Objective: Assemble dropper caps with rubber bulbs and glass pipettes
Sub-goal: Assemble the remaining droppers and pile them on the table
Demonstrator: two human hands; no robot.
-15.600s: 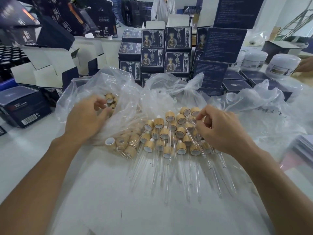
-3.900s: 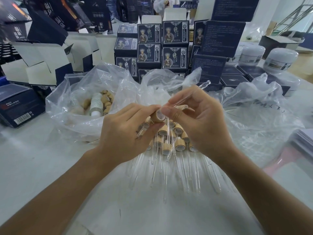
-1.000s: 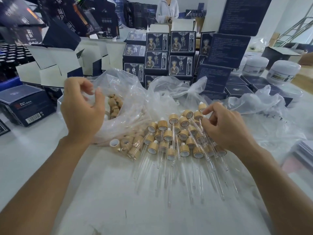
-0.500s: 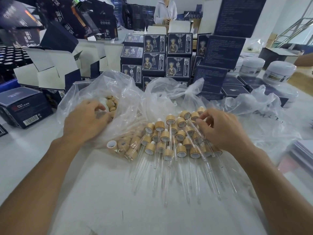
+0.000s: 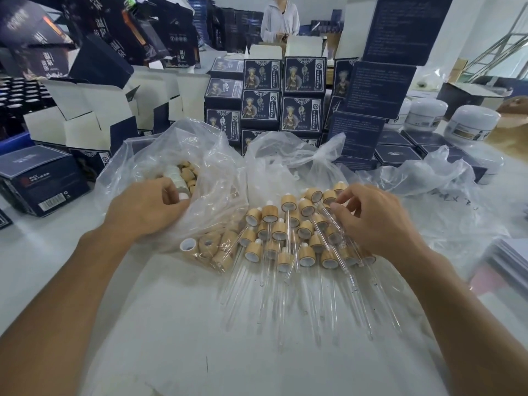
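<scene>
On the counter [image 5: 85, 281], just in front of the person, a heap of finished droppers [image 5: 288, 232] is lying with bamboo caps bunched together and glass pipettes [image 5: 323, 295] fanning toward the camera. A moment ago the left hand [image 5: 145, 208] was hovering above the clear bag [image 5: 200, 172]; now it is reaching into the bag's mouth, fingers curling among the loose caps [image 5: 187, 174] and touching a pale rubber bulb, though whether it is already pinching one I cannot tell. The right hand [image 5: 374, 221] is resting on the right edge of the heap, fingers bent over the caps there; it seems to be settling the dropper it was laying down a second ago, but a firm grip is not visible. A few bare caps [image 5: 207, 248] are lying at the bag's near edge. Judging by this, one dropper is finished and the next cycle is starting with a fresh cap. Stacked dark boxes [image 5: 283, 95] are standing behind.
</scene>
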